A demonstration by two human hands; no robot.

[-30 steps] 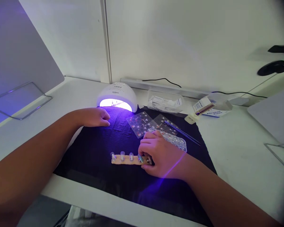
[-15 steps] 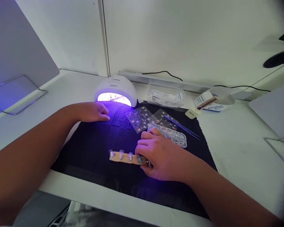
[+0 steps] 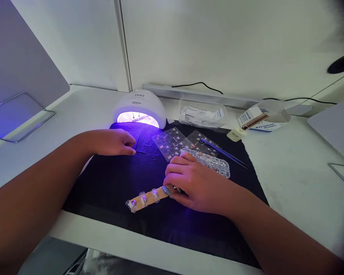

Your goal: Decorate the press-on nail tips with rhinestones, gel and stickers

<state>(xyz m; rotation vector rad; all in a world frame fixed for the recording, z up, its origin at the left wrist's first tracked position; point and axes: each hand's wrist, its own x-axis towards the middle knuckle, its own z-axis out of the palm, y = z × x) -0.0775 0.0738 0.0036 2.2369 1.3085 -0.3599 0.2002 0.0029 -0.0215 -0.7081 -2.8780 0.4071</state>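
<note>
The tan strip [image 3: 149,199] has swung round: its free end, bearing clear nail tips [image 3: 143,199], now slants nearer the person, so it evidently turns with the right hand [image 3: 193,182], which pinches the other end. It reaches leftward from that hand; the compartment case [image 3: 224,172] lies just beyond. The left hand [image 3: 116,143] curls loosely before the lamp [image 3: 140,102] — whether it holds anything, I cannot tell.

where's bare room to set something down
Free: the black mat between left hand and tan strip, and between strip and mat's near edge. Crowded: beyond the right hand, with sticker sheets, tweezers and clear case.
</note>
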